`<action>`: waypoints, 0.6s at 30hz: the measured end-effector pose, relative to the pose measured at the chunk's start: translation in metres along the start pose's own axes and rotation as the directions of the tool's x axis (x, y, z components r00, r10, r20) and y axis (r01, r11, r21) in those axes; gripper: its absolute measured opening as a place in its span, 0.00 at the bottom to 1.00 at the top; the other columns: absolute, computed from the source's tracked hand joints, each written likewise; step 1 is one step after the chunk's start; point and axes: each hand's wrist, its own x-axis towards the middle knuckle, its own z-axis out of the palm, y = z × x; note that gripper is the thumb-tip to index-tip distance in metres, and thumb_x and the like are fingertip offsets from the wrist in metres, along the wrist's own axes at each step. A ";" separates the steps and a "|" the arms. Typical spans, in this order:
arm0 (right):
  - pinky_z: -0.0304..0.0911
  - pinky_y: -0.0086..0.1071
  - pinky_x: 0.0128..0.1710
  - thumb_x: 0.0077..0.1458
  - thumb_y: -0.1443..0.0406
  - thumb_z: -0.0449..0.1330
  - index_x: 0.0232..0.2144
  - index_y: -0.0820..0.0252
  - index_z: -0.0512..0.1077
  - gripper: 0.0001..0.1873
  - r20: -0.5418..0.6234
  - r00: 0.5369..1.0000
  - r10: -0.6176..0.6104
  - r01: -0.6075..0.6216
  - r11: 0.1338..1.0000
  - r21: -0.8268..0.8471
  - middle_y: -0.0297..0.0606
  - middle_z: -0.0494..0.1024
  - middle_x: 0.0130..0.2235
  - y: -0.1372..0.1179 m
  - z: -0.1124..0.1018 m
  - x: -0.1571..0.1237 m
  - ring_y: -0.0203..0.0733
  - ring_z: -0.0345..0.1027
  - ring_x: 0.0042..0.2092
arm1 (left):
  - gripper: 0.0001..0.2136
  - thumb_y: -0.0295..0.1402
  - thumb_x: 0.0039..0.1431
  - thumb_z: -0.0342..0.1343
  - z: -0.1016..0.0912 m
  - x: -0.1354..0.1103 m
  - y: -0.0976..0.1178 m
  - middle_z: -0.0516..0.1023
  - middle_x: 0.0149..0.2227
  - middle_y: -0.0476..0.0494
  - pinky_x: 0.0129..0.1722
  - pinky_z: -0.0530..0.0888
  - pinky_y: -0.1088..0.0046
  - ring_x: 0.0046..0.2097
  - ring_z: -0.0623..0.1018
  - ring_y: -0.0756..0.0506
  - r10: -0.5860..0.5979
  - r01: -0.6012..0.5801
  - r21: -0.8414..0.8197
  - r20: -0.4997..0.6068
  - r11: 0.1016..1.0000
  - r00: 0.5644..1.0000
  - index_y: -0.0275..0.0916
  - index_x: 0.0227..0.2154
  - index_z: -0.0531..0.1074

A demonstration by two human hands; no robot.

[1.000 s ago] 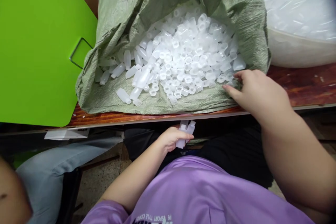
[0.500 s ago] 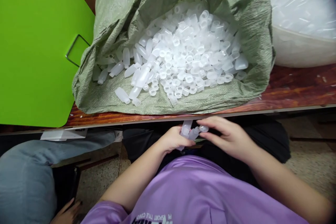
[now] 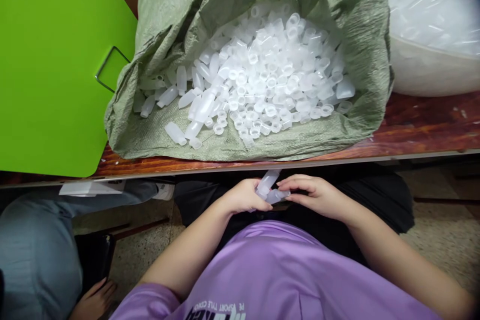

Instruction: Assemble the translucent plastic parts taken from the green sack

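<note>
Below the table edge, my left hand (image 3: 245, 196) is closed around several small translucent white plastic bottles. One bottle (image 3: 268, 180) sticks up from the grip, and another plastic bottle (image 3: 275, 196) points right. My right hand (image 3: 315, 194) pinches the right end of that second bottle with thumb and fingers. The fingertips hide whether a separate small piece is on that end. In front of my hands, a pale green woven sack (image 3: 232, 152) lies with its mouth towards me, holding a heap of similar translucent pieces (image 3: 262, 85).
A bright green panel (image 3: 56, 60) with a wire handle (image 3: 108, 67) stands at left. A whitish container (image 3: 431, 67) heaped with clear pieces is at right on the brown table (image 3: 416, 122). Another person's leg (image 3: 41, 255) and hand (image 3: 95, 300) show at lower left.
My right hand has brought a small rounded translucent piece left and down against the bottle end, and its fingers have come closer together. The upper bottle now tilts more to the right.
</note>
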 end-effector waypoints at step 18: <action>0.64 0.31 0.26 0.60 0.52 0.42 0.22 0.57 0.73 0.27 0.007 0.923 0.386 -0.362 0.872 -0.329 0.36 0.75 0.22 -0.002 0.013 0.003 0.39 0.70 0.26 | 0.17 0.31 0.32 0.64 -0.009 0.004 0.007 0.69 0.24 0.53 0.24 0.63 0.78 0.24 0.67 0.53 -0.097 0.087 0.144 0.069 0.986 0.993 0.36 0.31 0.72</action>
